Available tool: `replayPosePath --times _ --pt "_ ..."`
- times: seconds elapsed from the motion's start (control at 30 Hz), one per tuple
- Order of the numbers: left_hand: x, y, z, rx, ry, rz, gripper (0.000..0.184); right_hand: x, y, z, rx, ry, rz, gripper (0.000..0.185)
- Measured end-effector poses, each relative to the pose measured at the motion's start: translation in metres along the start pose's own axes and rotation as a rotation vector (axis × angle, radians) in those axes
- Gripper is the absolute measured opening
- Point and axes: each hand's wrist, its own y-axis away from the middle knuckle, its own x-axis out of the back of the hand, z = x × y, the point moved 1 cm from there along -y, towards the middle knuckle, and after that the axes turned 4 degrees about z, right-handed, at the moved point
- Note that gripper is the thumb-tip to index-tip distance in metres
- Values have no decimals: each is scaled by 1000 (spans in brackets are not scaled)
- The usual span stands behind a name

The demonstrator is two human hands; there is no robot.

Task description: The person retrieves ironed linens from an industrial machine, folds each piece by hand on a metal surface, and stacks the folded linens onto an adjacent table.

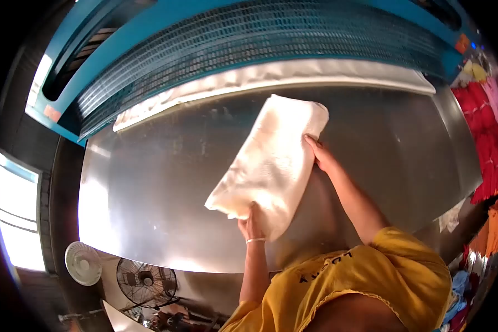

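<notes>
A folded cream-white cloth (274,160) is held slantwise over a wide metal table (160,188). My left hand (252,222) grips its near end, thumb on top and the other fingers hidden beneath the fabric. At the cloth's right edge, my right hand (320,153) pinches it, with the thumb showing and the remaining fingers partly out of sight. The far end of the cloth points towards the blue machine. Whether its underside touches the metal, I cannot tell.
Across the back runs a blue machine (116,47) with a mesh front, and a strip of white fabric (315,71) lies along its foot. Red garments (475,130) hang at the right. A black fan (145,279) and a white fan (83,264) stand at the lower left.
</notes>
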Motion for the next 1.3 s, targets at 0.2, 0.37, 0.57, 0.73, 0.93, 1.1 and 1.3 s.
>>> replayPosePath --times 0.2,0.37,0.57,0.73,0.93,1.1,1.3 --pt "60 -76 104 -360 -57 121 25 -204 17 -45 238 -6 -392 25" --pt "184 -104 205 -523 -127 418 41 -379 83 -37 240 -3 -718 32" --pt "387 -220 232 -425 -510 644 43 -420 82 47 123 298 -881 42" --pt "356 -288 242 -576 -1477 1136 62 -228 19 44 1075 829 -306 33" --pt "-35 -374 161 -1490 -1229 -148 41 47 35 -10 993 1254 499 24" --pt "-312 -351 75 -1457 -1348 -328 32 164 71 10 820 1182 823 20" --pt "-338 -278 -15 -1570 -1103 -583 6 150 81 2 752 1192 861 20"
